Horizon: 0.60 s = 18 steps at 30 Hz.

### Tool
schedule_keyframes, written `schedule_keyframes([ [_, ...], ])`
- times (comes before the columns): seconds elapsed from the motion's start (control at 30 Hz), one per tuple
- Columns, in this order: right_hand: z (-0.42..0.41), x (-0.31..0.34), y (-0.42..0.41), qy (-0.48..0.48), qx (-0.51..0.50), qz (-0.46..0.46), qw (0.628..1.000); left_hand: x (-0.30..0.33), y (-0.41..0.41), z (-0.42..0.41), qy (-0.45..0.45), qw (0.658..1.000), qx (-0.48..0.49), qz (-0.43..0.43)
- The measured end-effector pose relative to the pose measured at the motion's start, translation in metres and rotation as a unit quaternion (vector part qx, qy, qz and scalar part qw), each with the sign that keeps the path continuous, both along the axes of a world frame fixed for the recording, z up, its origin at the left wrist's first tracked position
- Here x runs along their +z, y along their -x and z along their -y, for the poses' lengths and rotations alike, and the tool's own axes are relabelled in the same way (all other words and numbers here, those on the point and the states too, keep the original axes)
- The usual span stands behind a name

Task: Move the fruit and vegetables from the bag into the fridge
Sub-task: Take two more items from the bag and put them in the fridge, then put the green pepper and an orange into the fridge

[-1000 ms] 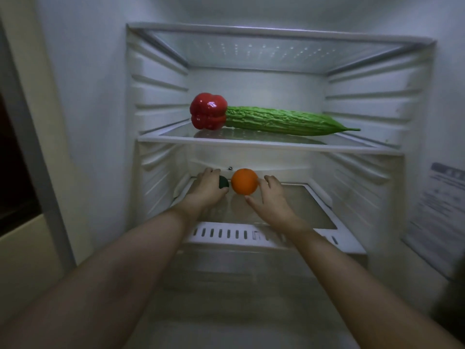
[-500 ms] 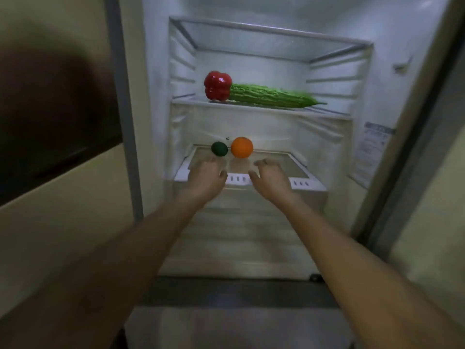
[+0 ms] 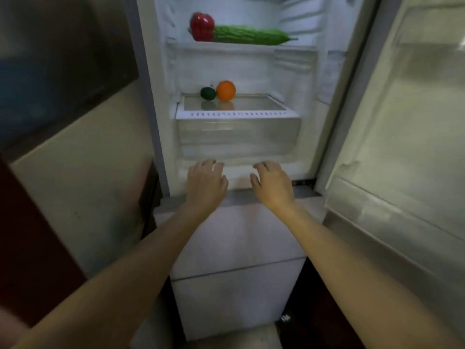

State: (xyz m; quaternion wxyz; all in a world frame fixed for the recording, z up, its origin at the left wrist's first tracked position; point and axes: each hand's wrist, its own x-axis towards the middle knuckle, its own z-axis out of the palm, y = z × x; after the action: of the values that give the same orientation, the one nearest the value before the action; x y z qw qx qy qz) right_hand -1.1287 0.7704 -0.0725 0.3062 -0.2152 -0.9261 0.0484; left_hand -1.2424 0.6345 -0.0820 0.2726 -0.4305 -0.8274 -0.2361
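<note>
The fridge [image 3: 161, 96] stands open in front of me. On its upper glass shelf lie a red bell pepper [image 3: 201, 26] and a long green bitter gourd [image 3: 251, 35], touching end to end. On the lower glass shelf [image 3: 259, 103] sit a small dark green fruit [image 3: 208, 93] and an orange [image 3: 226, 90], side by side. My left hand [image 3: 206, 182] and my right hand [image 3: 273, 183] hover palm down, fingers apart, holding nothing, outside the fridge at its bottom edge, well below the lower shelf. The bag is out of view.
A clear crisper drawer [image 3: 237, 137] sits under the lower shelf. The open fridge door [image 3: 407, 137] stands to the right. White drawer fronts [image 3: 239, 253] lie below my hands. A cream and dark cabinet [image 3: 75, 147] flanks the fridge on the left.
Both hands have let go of the orange and the dark green fruit on the lower shelf and drawn back out of the fridge. My view has pulled back and tilted down.
</note>
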Motion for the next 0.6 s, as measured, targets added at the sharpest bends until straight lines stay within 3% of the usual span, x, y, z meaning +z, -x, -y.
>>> schedule_keyframes([
  [0.27,0.047,-0.080,-0.109,0.033,-0.068,0.066,0.995,-0.075,-0.088,0.035,0.086,0.991,-0.077,0.066],
  [0.6,0.114,-0.158,-0.292,0.087,-0.184,0.069,0.976,-0.151,-0.208,0.071,0.185,0.958,-0.179,0.125],
])
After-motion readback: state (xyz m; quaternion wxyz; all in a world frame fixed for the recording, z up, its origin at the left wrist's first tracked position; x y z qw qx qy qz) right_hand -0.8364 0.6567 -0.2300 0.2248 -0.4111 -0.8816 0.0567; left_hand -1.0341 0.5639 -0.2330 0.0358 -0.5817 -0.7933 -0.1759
